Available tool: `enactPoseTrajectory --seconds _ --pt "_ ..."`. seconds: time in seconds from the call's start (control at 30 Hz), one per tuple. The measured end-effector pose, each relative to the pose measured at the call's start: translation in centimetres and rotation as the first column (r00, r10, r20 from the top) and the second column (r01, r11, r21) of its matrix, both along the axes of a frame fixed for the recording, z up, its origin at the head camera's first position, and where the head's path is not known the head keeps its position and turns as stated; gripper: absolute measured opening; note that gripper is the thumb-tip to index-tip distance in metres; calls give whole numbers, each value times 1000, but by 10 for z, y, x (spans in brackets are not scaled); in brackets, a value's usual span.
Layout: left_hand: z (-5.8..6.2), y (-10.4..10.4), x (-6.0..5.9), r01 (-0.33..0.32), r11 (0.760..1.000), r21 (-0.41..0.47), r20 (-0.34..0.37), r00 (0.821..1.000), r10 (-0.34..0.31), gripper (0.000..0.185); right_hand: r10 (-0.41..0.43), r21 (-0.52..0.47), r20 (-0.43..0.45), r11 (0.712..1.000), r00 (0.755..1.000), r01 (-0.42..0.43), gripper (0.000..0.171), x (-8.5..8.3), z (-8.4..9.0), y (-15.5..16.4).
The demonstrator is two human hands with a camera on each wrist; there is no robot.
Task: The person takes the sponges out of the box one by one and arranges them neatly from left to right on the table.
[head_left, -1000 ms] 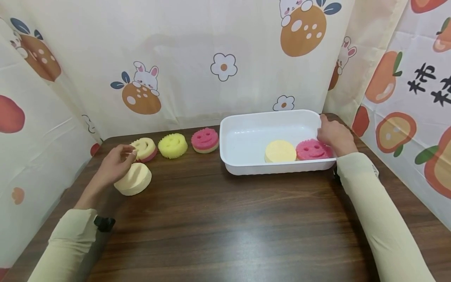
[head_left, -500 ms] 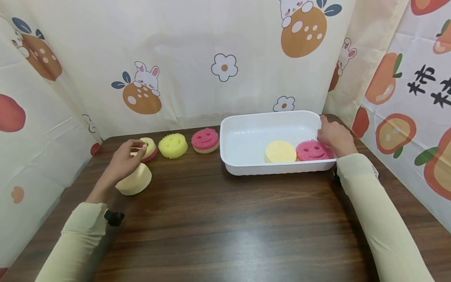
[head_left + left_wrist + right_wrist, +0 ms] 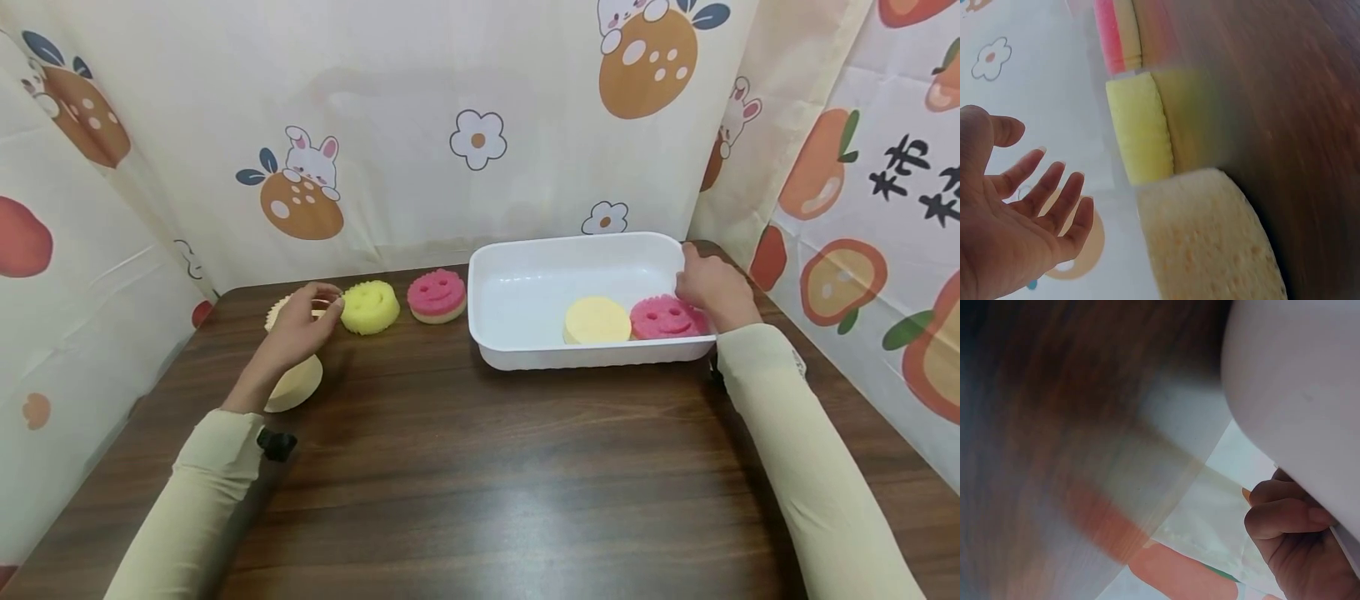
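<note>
My left hand (image 3: 303,321), fingers relaxed and parted, hovers over the left end of a row of round smiley sponges. Its fingertips come right beside the yellow sponge (image 3: 370,307). In the left wrist view that hand (image 3: 1029,206) holds nothing. Below it the hand partly covers a cream sponge (image 3: 295,385) and another cream-topped sponge (image 3: 274,312). A pink-and-cream sponge (image 3: 437,296) sits between the yellow one and the white tray (image 3: 555,358). My right hand (image 3: 712,287) grips the tray's right rim, with curled fingers in the right wrist view.
Inside the tray, a pale yellow round sponge (image 3: 597,321) lies beside a pink smiley sponge (image 3: 667,317) at the front right. The dark wooden table (image 3: 480,467) meets a printed curtain (image 3: 405,167) at the back, with more curtain on both sides.
My left hand has moved right and slightly back, from the cream-topped sponges toward the yellow one. The right hand stays on the tray rim, and the tray and sponges have not moved.
</note>
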State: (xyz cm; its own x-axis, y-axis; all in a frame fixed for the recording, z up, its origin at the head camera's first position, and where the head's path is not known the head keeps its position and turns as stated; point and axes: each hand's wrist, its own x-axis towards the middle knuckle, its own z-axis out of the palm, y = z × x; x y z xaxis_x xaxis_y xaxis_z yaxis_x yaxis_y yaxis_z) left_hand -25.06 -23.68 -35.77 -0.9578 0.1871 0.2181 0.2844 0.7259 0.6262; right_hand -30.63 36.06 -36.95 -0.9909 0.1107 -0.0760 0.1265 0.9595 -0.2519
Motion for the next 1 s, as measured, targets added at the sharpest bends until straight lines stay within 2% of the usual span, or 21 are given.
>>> enactPoseTrajectory --seconds 0.3,0.57,1.0 --pt "2 15 -4 15 1000 -24 16 1000 -15 49 5 1 -4 1000 1000 -5 70 1 2 -1" --pt "3 29 -6 18 999 -46 -12 1000 -18 47 24 13 -19 1000 1000 -23 66 3 4 -1" --pt "5 53 -10 23 999 -41 19 1000 -23 45 11 18 -7 1000 1000 -11 69 5 5 -2"
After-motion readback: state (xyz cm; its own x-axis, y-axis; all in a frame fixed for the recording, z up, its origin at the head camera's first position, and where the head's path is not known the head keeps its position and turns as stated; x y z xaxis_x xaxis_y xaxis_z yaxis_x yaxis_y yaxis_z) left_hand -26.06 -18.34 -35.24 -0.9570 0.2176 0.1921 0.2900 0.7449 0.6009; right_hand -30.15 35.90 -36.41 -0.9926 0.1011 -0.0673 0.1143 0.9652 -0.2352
